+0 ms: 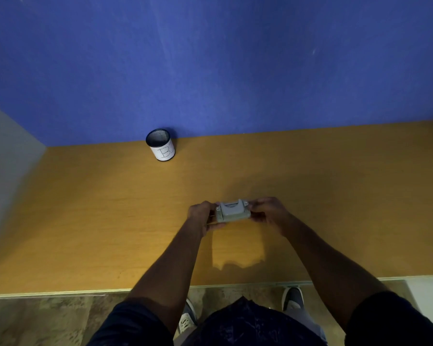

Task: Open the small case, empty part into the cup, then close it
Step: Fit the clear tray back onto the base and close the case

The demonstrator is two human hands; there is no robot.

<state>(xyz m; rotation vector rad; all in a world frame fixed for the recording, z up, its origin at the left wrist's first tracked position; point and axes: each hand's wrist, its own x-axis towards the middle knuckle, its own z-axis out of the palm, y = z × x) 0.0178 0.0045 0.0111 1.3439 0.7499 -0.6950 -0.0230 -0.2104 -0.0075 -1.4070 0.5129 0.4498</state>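
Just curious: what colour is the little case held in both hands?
Light grey: the small plastic case shows best, and only, in the head view.

We see a grey case [233, 212], a black mesh cup [160, 144] with white label, orange-brown tabletop [110, 208], blue wall [210, 66]

Office-type workstation, probably a partitioned desk cubicle. A wood-grain laminate desk [85, 221] with a pale edge band abuts a blue fabric-covered partition panel [210, 66] at its far edge; a grey side panel [8, 158] closes the desk's left end. A mesh pen cup [160, 144] stands on the desk against the blue panel. Mottled flooring [48, 320] lies below the desk's near edge.
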